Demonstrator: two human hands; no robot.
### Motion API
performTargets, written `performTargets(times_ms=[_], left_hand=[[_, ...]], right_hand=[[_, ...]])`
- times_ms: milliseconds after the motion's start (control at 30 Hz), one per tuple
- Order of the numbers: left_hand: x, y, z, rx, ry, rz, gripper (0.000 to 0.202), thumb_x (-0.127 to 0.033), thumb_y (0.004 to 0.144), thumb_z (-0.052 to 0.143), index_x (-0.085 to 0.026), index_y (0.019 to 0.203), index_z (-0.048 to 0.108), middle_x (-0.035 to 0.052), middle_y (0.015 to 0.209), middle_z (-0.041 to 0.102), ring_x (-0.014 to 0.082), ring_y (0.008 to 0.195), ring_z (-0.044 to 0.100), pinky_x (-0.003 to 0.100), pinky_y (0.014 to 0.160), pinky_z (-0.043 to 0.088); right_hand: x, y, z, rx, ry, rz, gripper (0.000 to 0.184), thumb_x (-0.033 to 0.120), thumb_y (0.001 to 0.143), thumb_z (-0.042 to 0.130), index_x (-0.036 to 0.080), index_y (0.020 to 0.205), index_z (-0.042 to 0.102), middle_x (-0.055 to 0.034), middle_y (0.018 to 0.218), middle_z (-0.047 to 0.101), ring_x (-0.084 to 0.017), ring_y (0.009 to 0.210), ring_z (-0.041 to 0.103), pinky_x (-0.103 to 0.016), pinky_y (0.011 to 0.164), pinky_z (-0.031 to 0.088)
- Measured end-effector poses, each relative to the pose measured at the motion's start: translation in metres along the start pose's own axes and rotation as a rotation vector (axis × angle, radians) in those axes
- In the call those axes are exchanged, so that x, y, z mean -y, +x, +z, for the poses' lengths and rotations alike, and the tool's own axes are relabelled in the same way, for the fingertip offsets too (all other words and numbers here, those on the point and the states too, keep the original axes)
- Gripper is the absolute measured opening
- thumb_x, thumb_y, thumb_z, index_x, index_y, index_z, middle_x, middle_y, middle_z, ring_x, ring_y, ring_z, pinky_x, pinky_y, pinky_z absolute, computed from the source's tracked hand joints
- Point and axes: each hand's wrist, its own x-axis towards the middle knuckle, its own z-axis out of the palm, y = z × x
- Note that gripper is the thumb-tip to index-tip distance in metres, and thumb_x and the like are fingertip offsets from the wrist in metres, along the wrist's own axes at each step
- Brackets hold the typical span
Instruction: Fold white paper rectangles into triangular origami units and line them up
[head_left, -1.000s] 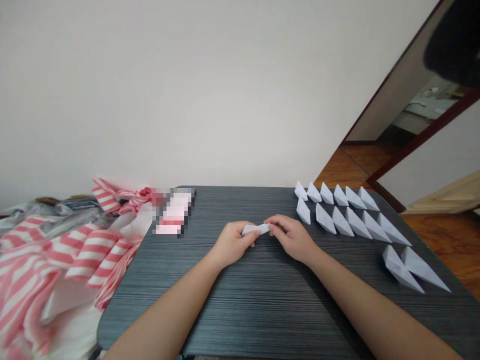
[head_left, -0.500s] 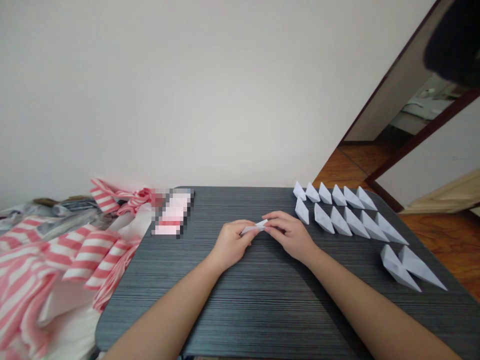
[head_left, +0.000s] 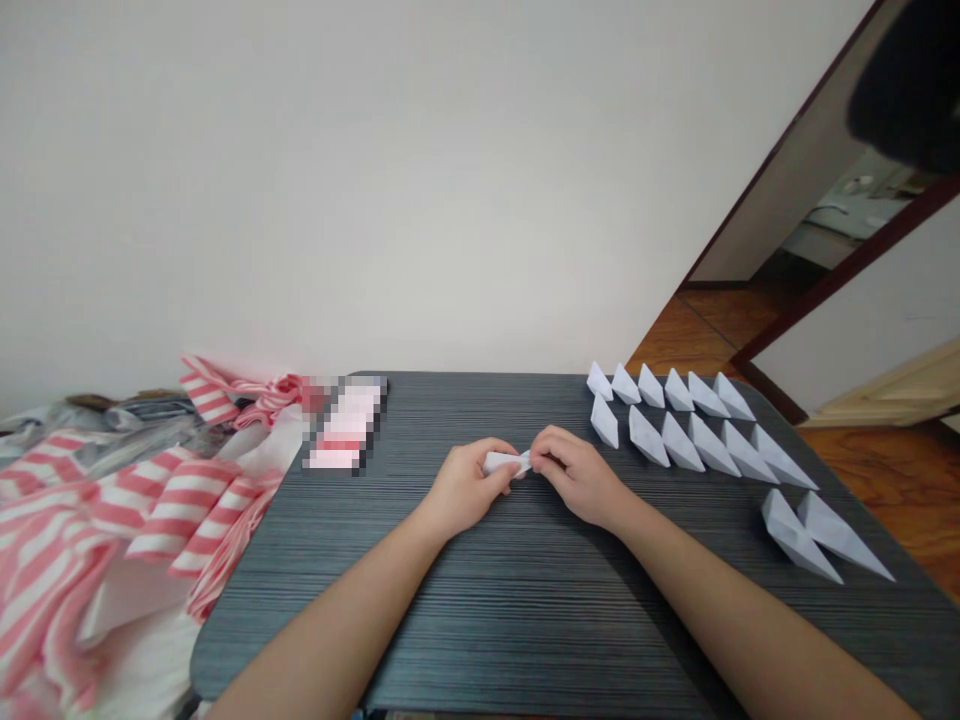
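Note:
A small piece of folded white paper [head_left: 504,462] is held over the middle of the dark table [head_left: 450,620]. My left hand [head_left: 469,485] is closed on its left part, thumb on the near side and fingers behind. At the paper's right end, my right hand [head_left: 576,475] pinches it between thumb and curled fingers. Fingers cover much of the paper, so its full shape is hidden. To the right of my hands stand several pointed folded-paper shapes [head_left: 646,437] in two rows, with two larger-looking ones [head_left: 799,537] nearer me.
Red-and-white striped cloth [head_left: 176,505] is heaped beside the table's left edge. A blurred-out flat pink and white object [head_left: 346,425] lies on the table's far left. Behind the table rises a pale wall [head_left: 465,200]; wooden floor [head_left: 892,470] shows on the right.
The paper has turned in my fingers and shows a broader face. My right fingers have curled in tighter at its right end. The folded shapes on the table have stayed put.

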Motion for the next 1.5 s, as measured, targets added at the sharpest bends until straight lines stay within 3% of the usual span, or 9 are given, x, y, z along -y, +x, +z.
performTargets(times_ms=[67, 167, 300, 433, 600, 733, 933, 1300, 1500], left_hand=[[0.001, 0.000, 0.000, -0.010, 0.001, -0.002, 0.025, -0.035, 0.082, 0.052, -0.016, 0.093, 0.062, 0.0019, 0.063, 0.063, 0.0128, 0.057, 0.058, 0.022, 0.056, 0.043], [0.001, 0.000, 0.000, -0.016, -0.027, 0.004, 0.025, -0.036, 0.082, 0.052, -0.015, 0.093, 0.061, 0.0020, 0.063, 0.062, 0.0124, 0.057, 0.058, 0.021, 0.055, 0.042], [0.001, 0.001, 0.000, -0.005, -0.071, -0.009, 0.026, -0.036, 0.080, 0.055, -0.015, 0.094, 0.059, 0.0018, 0.063, 0.062, 0.0121, 0.056, 0.058, 0.021, 0.055, 0.042], [-0.001, 0.002, -0.002, 0.033, -0.113, -0.058, 0.034, -0.037, 0.079, 0.057, -0.015, 0.104, 0.059, 0.0026, 0.065, 0.064, 0.0133, 0.058, 0.059, 0.022, 0.055, 0.044], [-0.005, 0.002, -0.005, 0.086, -0.120, -0.025, 0.027, -0.037, 0.081, 0.053, -0.012, 0.082, 0.065, 0.0060, 0.070, 0.066, 0.0130, 0.060, 0.059, 0.022, 0.058, 0.045], [-0.001, 0.004, -0.004, 0.081, -0.277, -0.077, 0.023, -0.034, 0.080, 0.056, -0.012, 0.083, 0.062, 0.0077, 0.079, 0.068, 0.0133, 0.062, 0.061, 0.024, 0.060, 0.047], [0.001, 0.005, -0.004, 0.084, -0.388, -0.111, 0.022, -0.034, 0.078, 0.059, -0.013, 0.083, 0.060, 0.0073, 0.078, 0.068, 0.0136, 0.062, 0.062, 0.025, 0.061, 0.048], [-0.005, 0.004, -0.012, 0.125, -0.299, -0.175, 0.032, -0.043, 0.074, 0.061, -0.012, 0.083, 0.067, 0.0056, 0.064, 0.065, 0.0121, 0.054, 0.056, 0.019, 0.046, 0.037], [-0.005, 0.005, -0.010, 0.131, -0.203, -0.096, 0.028, -0.038, 0.075, 0.061, -0.011, 0.078, 0.068, 0.0018, 0.061, 0.060, 0.0089, 0.052, 0.047, 0.020, 0.047, 0.032]], right_hand=[[-0.003, -0.001, 0.005, -0.035, 0.079, 0.092, 0.010, 0.019, 0.087, 0.050, 0.019, 0.096, 0.055, -0.0026, 0.082, 0.057, -0.014, 0.073, 0.055, -0.028, 0.068, 0.044], [-0.006, -0.002, 0.008, -0.032, 0.215, 0.225, 0.027, 0.025, 0.085, 0.053, 0.019, 0.111, 0.048, -0.0003, 0.080, 0.057, -0.011, 0.061, 0.054, -0.024, 0.056, 0.043], [-0.002, -0.002, 0.003, 0.049, 0.150, 0.278, 0.018, 0.030, 0.088, 0.048, 0.017, 0.079, 0.057, 0.0034, 0.057, 0.052, -0.010, 0.050, 0.049, -0.022, 0.051, 0.038], [0.005, -0.001, -0.002, 0.070, 0.122, 0.245, 0.020, 0.027, 0.089, 0.048, 0.016, 0.075, 0.058, 0.0028, 0.056, 0.055, -0.010, 0.050, 0.051, -0.022, 0.053, 0.039], [0.006, -0.001, 0.000, 0.051, 0.087, 0.184, 0.017, 0.025, 0.088, 0.050, 0.017, 0.078, 0.061, 0.0005, 0.061, 0.059, -0.011, 0.054, 0.055, -0.023, 0.055, 0.041], [0.005, -0.002, 0.000, 0.000, 0.116, 0.073, 0.013, 0.020, 0.088, 0.050, 0.018, 0.091, 0.063, -0.0020, 0.074, 0.062, -0.013, 0.065, 0.059, -0.026, 0.063, 0.045], [0.002, -0.001, -0.003, -0.004, 0.112, -0.067, 0.018, 0.012, 0.087, 0.048, 0.019, 0.090, 0.065, -0.0030, 0.077, 0.063, -0.014, 0.072, 0.059, -0.028, 0.070, 0.047], [0.002, -0.004, -0.005, 0.014, 0.046, -0.096, 0.024, 0.017, 0.090, 0.042, 0.021, 0.089, 0.065, -0.0043, 0.077, 0.062, -0.015, 0.070, 0.057, -0.030, 0.068, 0.047], [0.007, -0.001, -0.005, 0.080, -0.006, -0.127, 0.026, 0.019, 0.091, 0.040, 0.021, 0.083, 0.065, -0.0054, 0.079, 0.061, -0.017, 0.076, 0.058, -0.031, 0.071, 0.046]])
